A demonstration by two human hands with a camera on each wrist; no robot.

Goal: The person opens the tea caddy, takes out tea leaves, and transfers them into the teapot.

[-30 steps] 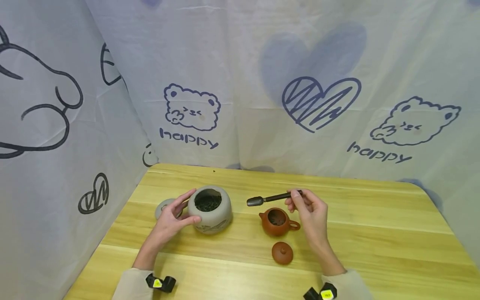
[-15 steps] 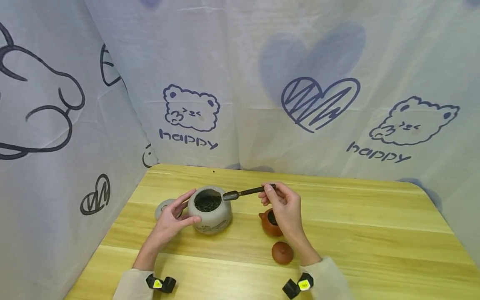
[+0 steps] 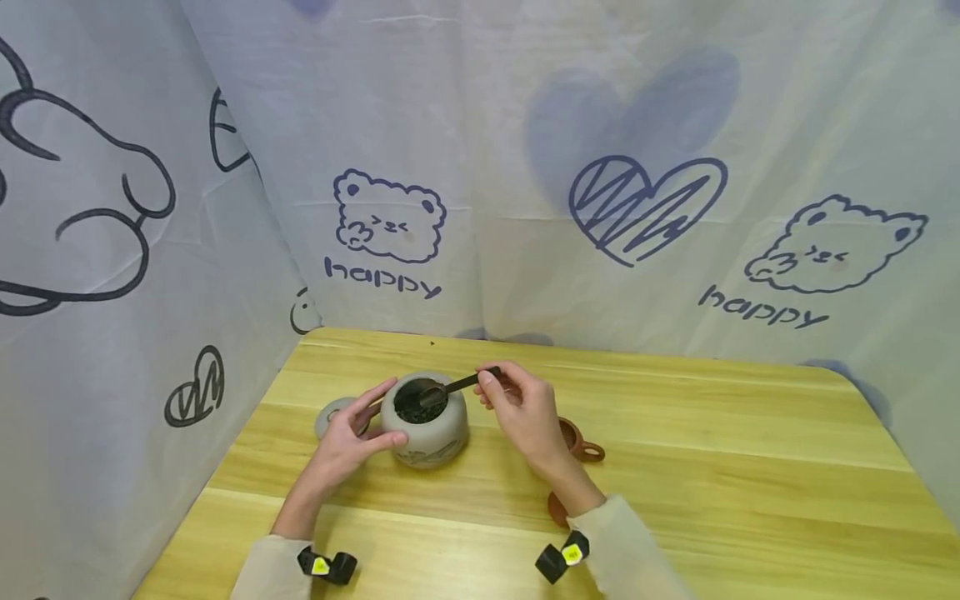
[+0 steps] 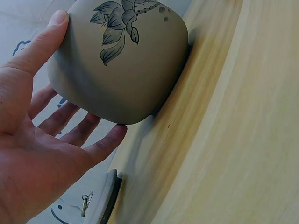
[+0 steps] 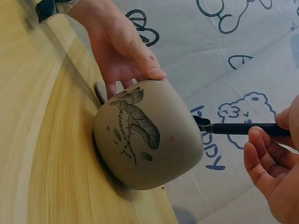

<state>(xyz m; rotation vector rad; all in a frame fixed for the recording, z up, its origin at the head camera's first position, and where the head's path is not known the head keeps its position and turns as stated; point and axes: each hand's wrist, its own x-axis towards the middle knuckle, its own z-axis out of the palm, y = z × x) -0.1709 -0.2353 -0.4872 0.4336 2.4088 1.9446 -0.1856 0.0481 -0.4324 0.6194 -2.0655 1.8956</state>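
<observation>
Dark scoop [image 3: 460, 384] in the right hand [image 3: 525, 412], its head dipped inside the mouth of the grey jar [image 3: 442, 438], over dark leaves [image 3: 410, 412]; whether it touches them I can't make out. That grip pinches the tail end of the slim handle between thumb and fingers. I'd guess the scoop is light and stiff, though so thin a handle might roll, so a pinch well back seems right. Jar and scoop sit left of the middle of the surface [image 3: 750, 458], toward its far edge. The left hand [image 3: 345, 439] cups the jar's left side, thumb on the near side. It's probably ceramic, heavier, smooth and breakable; I'd hold it round the belly, clear of the mouth.
</observation>
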